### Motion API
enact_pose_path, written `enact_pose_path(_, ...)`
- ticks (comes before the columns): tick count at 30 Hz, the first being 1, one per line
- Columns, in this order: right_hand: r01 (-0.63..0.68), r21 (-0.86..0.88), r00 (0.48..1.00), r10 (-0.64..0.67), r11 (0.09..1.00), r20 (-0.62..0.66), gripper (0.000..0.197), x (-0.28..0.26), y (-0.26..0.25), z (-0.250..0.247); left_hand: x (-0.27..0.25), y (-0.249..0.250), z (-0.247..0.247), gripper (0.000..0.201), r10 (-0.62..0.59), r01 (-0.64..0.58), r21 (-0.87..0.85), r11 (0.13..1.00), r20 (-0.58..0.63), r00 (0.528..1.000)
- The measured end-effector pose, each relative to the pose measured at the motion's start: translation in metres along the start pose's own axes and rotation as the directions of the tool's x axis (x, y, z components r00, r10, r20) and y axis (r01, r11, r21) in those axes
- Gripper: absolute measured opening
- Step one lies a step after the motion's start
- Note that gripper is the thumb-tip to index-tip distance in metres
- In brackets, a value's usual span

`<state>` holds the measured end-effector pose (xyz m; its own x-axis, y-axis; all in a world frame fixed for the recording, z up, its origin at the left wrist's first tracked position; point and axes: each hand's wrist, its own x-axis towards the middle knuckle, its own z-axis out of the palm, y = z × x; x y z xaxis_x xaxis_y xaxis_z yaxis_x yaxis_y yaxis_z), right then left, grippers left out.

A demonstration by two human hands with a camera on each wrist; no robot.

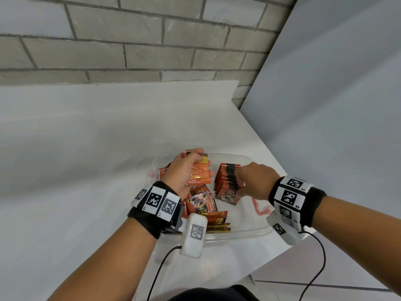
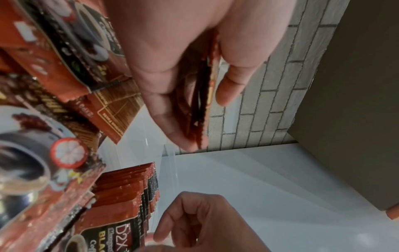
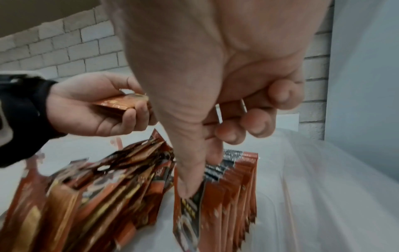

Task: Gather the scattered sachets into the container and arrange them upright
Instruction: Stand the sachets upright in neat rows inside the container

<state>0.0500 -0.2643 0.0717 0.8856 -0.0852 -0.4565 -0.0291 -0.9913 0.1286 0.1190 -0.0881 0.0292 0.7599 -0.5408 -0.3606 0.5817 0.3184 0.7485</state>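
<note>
Clear plastic container (image 1: 249, 161) sits on the white table (image 1: 76, 148), near its right edge, with orange clip latches on both short sides. Left hand (image 1: 184, 170) hovers over the far-left part of the container, thumb on top and fingers curled underneath, gripping a small stack of coffee sachets (image 1: 200, 172) held flat with the printed back facing up; the left wrist view shows the stack (image 2: 204, 95) edge-on, clamped between thumb and fingers. Right hand (image 1: 253, 181) is over the right half of the container, thumb and index finger pinching the front of the upright row of sachets (image 1: 226, 179); the other fingers (image 3: 257, 124) are curled into the palm. Right wrist view shows the thumb pressed on the face of the front sachet of that row (image 3: 233, 192), which stands on edge, sachets packed face to face. Loose pile of sachets (image 1: 206, 208) lies flat and overlapping in the near-left part of the container, just beside the row, partly hidden under the left wrist. Grey brick wall (image 1: 130, 40) behind the table.
</note>
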Motion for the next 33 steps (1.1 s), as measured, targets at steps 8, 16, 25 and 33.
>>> enact_pose_path(8, 0.173, 0.603, 0.940, 0.053, 0.779, -0.338, 0.034, -0.007, -0.002, -0.028, -0.006, -0.002, 0.004, 0.024, 0.010, -0.025, 0.125, 0.992, 0.119, 0.993)
enact_pose_path(16, 0.297, 0.726, 0.905, 0.061, 0.620, -0.422, 0.009, -0.010, -0.008, -0.032, -0.009, 0.001, 0.008, 0.044, -0.093, 0.065, 0.187, 0.980, 0.146, 0.985)
enact_pose_path(25, 0.479, 0.398, 0.763, -0.147, 0.782, -0.630, 0.009, -0.016, -0.021, -0.001, -0.011, 0.004, 0.009, 0.010, -0.049, 0.046, 0.028, 0.999, 0.114, 0.992)
enact_pose_path(33, 0.302, 0.526, 0.778, 0.114, 0.795, -0.618, 0.030, -0.014, -0.006, -0.019, -0.011, 0.001, 0.007, 0.019, -0.029, 0.006, 0.129, 0.992, 0.174, 0.984)
